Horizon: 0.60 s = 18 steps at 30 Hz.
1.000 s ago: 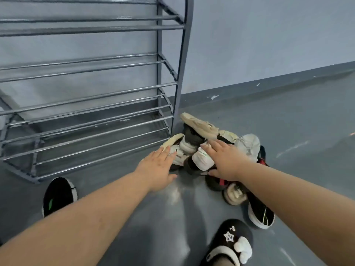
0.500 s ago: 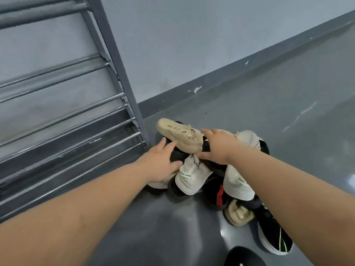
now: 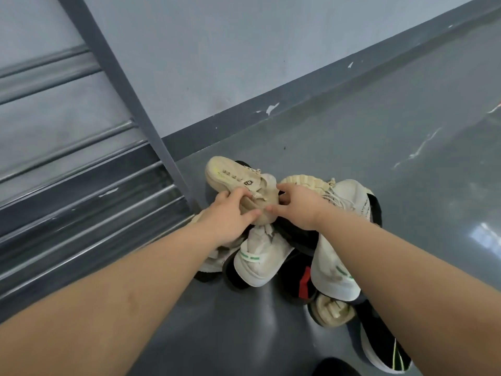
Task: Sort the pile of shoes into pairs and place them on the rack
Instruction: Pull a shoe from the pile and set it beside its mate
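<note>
A pile of shoes lies on the grey floor beside the rack's corner post (image 3: 141, 115). On top is a beige knit sneaker (image 3: 235, 177), on its side. My left hand (image 3: 230, 215) grips its heel end, fingers curled over the collar. My right hand (image 3: 298, 207) touches the same shoe's heel with thumb and fingertips. A second beige sneaker (image 3: 306, 181) lies just behind my right hand. Two white sneakers with green stripes (image 3: 260, 256) (image 3: 333, 270) lie heel toward me. Black shoes, one with a red tab (image 3: 303, 283), sit underneath.
The grey metal rack's lower bars (image 3: 81, 202) fill the left side. A black sneaker with a neon line (image 3: 385, 348) and a small beige shoe (image 3: 333, 310) lie near my right forearm. A dark skirting board (image 3: 298, 96) runs along the wall behind.
The view has closed in on the pile. My left hand moved up from the lower shoes onto the top beige sneaker, and my right hand shifted to its heel.
</note>
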Motion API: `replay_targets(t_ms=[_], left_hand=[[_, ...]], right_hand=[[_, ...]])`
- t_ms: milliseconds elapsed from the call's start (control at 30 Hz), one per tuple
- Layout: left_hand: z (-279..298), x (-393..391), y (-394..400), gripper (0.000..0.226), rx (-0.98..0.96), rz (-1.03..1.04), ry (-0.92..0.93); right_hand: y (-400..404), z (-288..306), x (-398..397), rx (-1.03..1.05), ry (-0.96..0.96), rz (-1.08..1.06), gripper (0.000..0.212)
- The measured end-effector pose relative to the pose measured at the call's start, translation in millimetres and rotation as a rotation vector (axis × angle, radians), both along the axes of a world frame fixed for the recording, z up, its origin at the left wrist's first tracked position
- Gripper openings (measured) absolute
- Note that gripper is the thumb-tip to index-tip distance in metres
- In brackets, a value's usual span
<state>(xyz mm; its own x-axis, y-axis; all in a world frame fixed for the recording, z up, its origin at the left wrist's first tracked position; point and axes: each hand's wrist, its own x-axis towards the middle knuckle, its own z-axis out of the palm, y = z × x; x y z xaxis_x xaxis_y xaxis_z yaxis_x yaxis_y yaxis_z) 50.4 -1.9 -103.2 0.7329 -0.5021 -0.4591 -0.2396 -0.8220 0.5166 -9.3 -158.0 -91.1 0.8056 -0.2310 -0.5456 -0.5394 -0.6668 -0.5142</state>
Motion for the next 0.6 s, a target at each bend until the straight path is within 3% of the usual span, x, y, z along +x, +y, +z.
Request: replay_targets(t_ms=[100, 233, 367, 467, 600], left_hand=[[0, -5, 6, 0.034, -0.035, 0.004, -0.029], [3, -14, 21, 0.026, -0.161, 0.007, -0.105], [14, -31, 40, 0.025, -0.229, -0.019, -0.112], [23, -49, 60, 0.023, -0.279, 0.061, -0.099], [38, -80, 99, 0.024, -0.331, 0.139, -0.095]], right_hand=[[9, 0, 1, 0.072, -0.026, -0.057, 0.079], [14, -2, -5, 0.124, -0.014, -0.135, 0.062], [24, 6, -21, 0.369, 0.078, -0.278, 0.088], [40, 19, -36, 0.631, 0.048, -0.382, 0.091], [74, 25, -61, 0.676, 0.017, -0.341, 0.090]])
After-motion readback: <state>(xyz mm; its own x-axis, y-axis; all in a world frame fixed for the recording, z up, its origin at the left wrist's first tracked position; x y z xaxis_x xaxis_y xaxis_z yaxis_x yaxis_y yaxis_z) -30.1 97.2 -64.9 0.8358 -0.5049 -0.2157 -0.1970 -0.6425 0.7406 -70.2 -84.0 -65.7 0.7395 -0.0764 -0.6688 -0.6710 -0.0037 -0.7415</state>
